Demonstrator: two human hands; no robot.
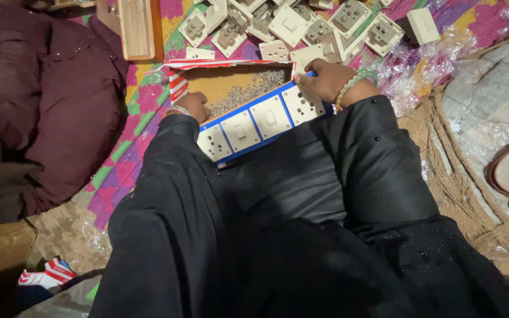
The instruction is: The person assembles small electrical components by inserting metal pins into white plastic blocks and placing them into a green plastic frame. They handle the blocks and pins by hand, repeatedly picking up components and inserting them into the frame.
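While the right hand [325, 79] has its fingers clamped over the far end of the blue switch panel [257, 121], the left hand [192, 106] grips the near end, beside the screw box [237, 85].

The floor is covered by a patterned mat [119, 159] (pink, green, yellow), on which white switch plates [290, 26], an open cardboard box [237, 79] and plastic wrappers [425, 65] are laid.

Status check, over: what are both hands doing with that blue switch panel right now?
Right hand grips blue switch panel at its far end. Left hand at its near end, beside open box of screws. Loose switch modules piled beyond; nothing blocking.
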